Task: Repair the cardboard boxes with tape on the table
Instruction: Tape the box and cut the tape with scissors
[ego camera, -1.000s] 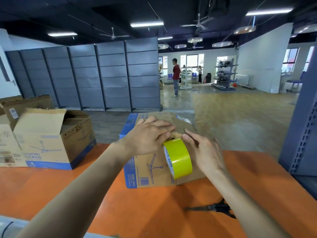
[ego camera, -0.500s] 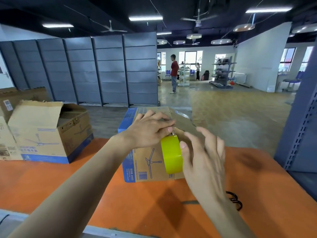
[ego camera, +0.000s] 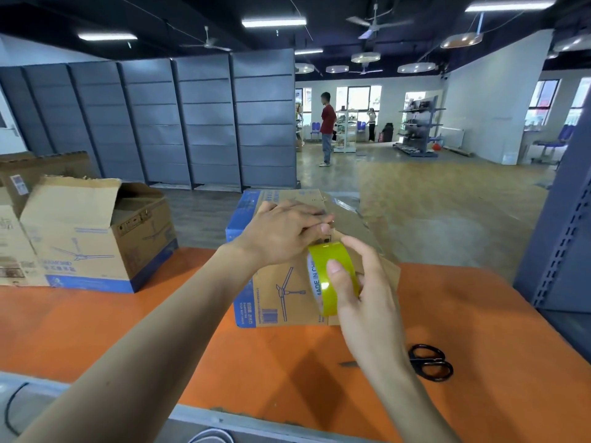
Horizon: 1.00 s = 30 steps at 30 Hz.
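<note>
A brown cardboard box with blue edges and a fan drawing stands on the orange table in front of me. A yellow tape roll hangs against the box's near top edge. My right hand grips the roll, thumb on its outer face and fingers behind it. My left hand lies on top of the box, its fingertips pressing down at the tape's end near the edge.
Black scissors lie on the table to the right, partly behind my right forearm. An open torn box stands at the left with more cardboard behind it. A grey metal rack rises at the right. A person stands far off.
My right hand lifted off the box top, swung out, then closed around the tape roll. The left hand stayed on the box top. The camera tilted down slightly.
</note>
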Each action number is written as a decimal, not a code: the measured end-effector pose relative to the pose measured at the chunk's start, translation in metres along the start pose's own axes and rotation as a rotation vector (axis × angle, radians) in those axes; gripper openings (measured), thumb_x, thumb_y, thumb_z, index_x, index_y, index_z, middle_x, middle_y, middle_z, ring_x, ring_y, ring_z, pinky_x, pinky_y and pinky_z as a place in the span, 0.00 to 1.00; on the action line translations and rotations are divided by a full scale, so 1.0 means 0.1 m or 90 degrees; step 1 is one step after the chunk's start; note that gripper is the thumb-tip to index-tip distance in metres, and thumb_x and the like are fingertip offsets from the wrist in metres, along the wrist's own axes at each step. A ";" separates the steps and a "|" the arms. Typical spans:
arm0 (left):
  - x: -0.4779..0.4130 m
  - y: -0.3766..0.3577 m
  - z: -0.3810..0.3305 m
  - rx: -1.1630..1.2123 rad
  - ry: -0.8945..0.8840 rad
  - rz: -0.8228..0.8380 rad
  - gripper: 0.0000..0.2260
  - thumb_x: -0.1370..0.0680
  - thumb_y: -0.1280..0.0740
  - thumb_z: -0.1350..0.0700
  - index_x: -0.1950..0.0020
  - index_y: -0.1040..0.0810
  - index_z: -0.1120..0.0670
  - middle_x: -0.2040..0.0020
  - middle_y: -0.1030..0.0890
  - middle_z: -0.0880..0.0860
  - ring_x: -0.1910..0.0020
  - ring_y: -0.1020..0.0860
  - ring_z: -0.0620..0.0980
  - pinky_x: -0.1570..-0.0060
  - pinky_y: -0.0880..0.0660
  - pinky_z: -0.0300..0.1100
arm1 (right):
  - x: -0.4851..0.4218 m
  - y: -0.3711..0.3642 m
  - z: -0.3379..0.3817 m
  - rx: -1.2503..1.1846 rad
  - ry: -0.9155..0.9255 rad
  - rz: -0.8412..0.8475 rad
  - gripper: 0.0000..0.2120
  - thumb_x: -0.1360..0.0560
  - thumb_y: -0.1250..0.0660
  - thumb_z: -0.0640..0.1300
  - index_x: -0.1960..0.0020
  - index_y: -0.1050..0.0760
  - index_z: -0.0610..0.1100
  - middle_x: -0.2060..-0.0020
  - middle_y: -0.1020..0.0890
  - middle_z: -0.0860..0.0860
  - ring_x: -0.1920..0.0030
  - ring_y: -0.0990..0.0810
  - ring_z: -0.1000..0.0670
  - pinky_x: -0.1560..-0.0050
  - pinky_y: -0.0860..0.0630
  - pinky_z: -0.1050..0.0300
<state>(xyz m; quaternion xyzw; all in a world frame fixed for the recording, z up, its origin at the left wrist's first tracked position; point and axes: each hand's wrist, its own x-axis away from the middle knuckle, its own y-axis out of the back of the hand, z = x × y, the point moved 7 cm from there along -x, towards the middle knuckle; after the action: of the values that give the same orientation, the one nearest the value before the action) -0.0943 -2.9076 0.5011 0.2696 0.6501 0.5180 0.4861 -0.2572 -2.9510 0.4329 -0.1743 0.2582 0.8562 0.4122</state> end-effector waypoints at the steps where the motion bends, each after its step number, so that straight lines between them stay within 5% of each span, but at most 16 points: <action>1: 0.00 0.00 0.00 -0.006 0.003 -0.004 0.19 0.15 0.49 0.40 0.24 0.32 0.35 0.24 0.31 0.38 0.24 0.37 0.45 0.34 0.41 0.51 | 0.02 -0.01 -0.01 0.017 -0.013 0.000 0.13 0.18 0.40 0.57 0.34 0.31 0.65 0.53 0.17 0.67 0.55 0.18 0.63 0.49 0.23 0.62; 3: 0.01 0.00 -0.01 -0.014 0.001 -0.010 0.20 0.15 0.50 0.40 0.24 0.32 0.35 0.24 0.31 0.38 0.23 0.37 0.45 0.33 0.41 0.51 | 0.12 -0.06 -0.06 0.042 -0.047 0.011 0.11 0.18 0.42 0.57 0.36 0.29 0.64 0.61 0.19 0.68 0.59 0.20 0.66 0.58 0.27 0.70; 5: 0.04 -0.03 -0.03 -0.028 -0.008 -0.008 0.20 0.15 0.50 0.39 0.24 0.34 0.34 0.23 0.32 0.38 0.22 0.39 0.45 0.32 0.42 0.51 | 0.18 -0.08 -0.11 0.050 -0.060 0.013 0.12 0.18 0.44 0.60 0.37 0.27 0.63 0.64 0.18 0.60 0.62 0.20 0.59 0.59 0.26 0.62; 9: 0.03 -0.06 -0.01 -0.065 0.004 -0.001 0.24 0.16 0.50 0.37 0.20 0.38 0.39 0.21 0.36 0.38 0.20 0.42 0.47 0.29 0.43 0.51 | 0.10 -0.11 -0.16 0.057 -0.063 0.050 0.17 0.20 0.38 0.59 0.31 0.28 0.61 0.45 0.18 0.63 0.44 0.22 0.58 0.47 0.27 0.61; 14: 0.00 -0.04 -0.04 -0.093 -0.006 -0.002 0.27 0.16 0.50 0.38 0.19 0.38 0.46 0.19 0.40 0.42 0.19 0.46 0.45 0.28 0.43 0.50 | 0.14 -0.18 -0.24 0.052 -0.073 0.101 0.25 0.23 0.32 0.57 0.28 0.35 0.66 0.55 0.21 0.66 0.50 0.25 0.69 0.55 0.29 0.73; 19: -0.05 -0.07 -0.05 -0.104 -0.007 0.012 0.27 0.15 0.50 0.39 0.20 0.36 0.52 0.18 0.41 0.46 0.18 0.48 0.47 0.27 0.43 0.52 | 0.15 -0.16 -0.21 0.095 -0.063 0.094 0.27 0.22 0.36 0.59 0.25 0.39 0.65 0.52 0.17 0.58 0.52 0.20 0.54 0.49 0.23 0.53; 25: -0.07 -0.06 -0.03 -0.105 0.055 0.030 0.33 0.18 0.52 0.33 0.21 0.35 0.53 0.17 0.43 0.50 0.18 0.48 0.49 0.24 0.45 0.54 | 0.14 -0.21 -0.17 0.132 -0.054 0.113 0.28 0.21 0.38 0.58 0.23 0.41 0.62 0.50 0.16 0.54 0.50 0.19 0.49 0.54 0.28 0.56; 28: 0.00 -0.04 -0.09 -0.073 -0.037 -0.043 0.25 0.15 0.48 0.39 0.19 0.37 0.46 0.18 0.42 0.44 0.19 0.47 0.46 0.27 0.43 0.53 | 0.14 -0.23 -0.17 0.124 -0.040 0.100 0.28 0.21 0.38 0.60 0.23 0.41 0.60 0.51 0.16 0.53 0.52 0.19 0.49 0.54 0.27 0.55; 30: 0.07 -0.02 -0.13 -0.045 -0.103 -0.102 0.21 0.14 0.46 0.43 0.22 0.31 0.46 0.21 0.34 0.45 0.21 0.39 0.47 0.32 0.37 0.52 | 0.16 -0.25 -0.16 0.121 -0.029 0.088 0.29 0.21 0.38 0.61 0.23 0.40 0.59 0.52 0.15 0.53 0.52 0.19 0.49 0.54 0.27 0.56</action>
<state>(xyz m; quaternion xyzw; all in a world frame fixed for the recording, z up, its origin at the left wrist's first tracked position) -0.1086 -2.9075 0.4965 0.2403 0.6098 0.4763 0.5861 -0.2455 -2.9367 0.4044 -0.0966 0.3402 0.8580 0.3724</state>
